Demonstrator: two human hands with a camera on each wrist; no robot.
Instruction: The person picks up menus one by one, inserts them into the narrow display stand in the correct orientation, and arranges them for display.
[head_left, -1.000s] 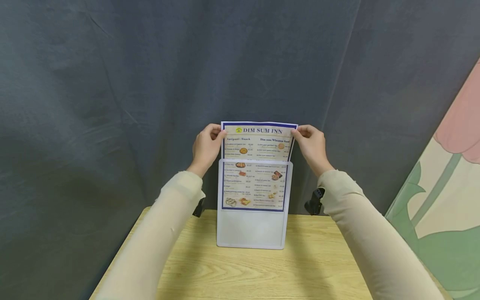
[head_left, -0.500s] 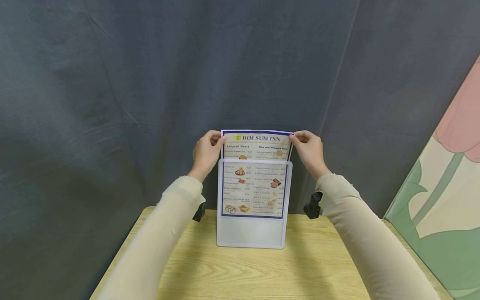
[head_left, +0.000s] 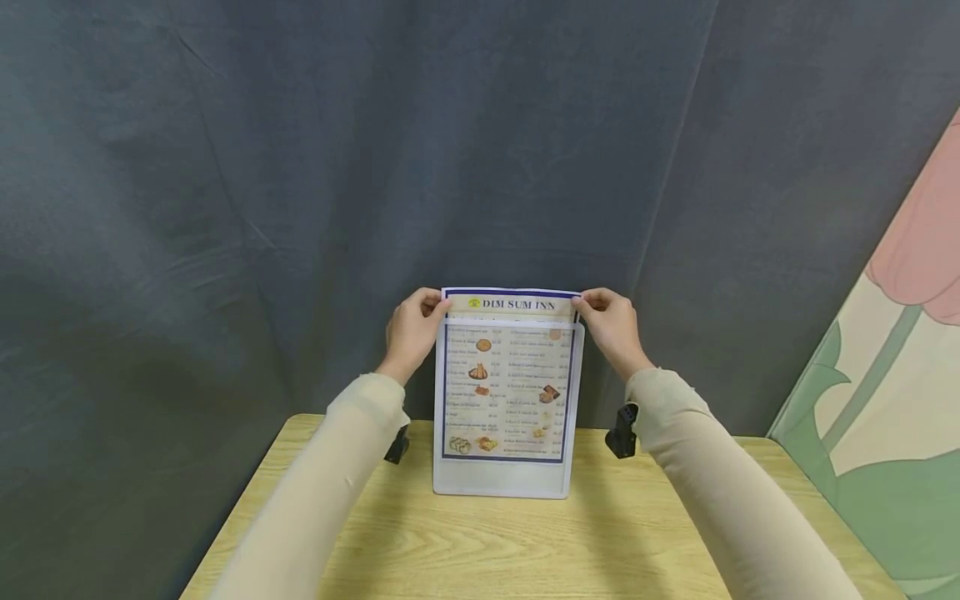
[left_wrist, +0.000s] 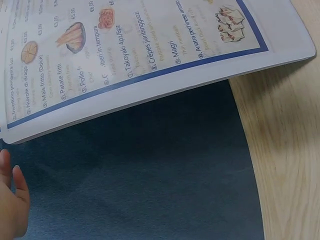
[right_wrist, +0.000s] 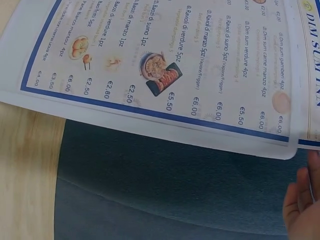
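The menu (head_left: 510,367), thin, light and floppy, is almost fully seated in the clear stand (head_left: 501,479); its top corners are pinched by the left hand (head_left: 411,329) and, seemingly, the right hand (head_left: 611,325), the best grip points.

Soft, even, dimmish light (faint shadows only); wrist views close and slightly blurred.
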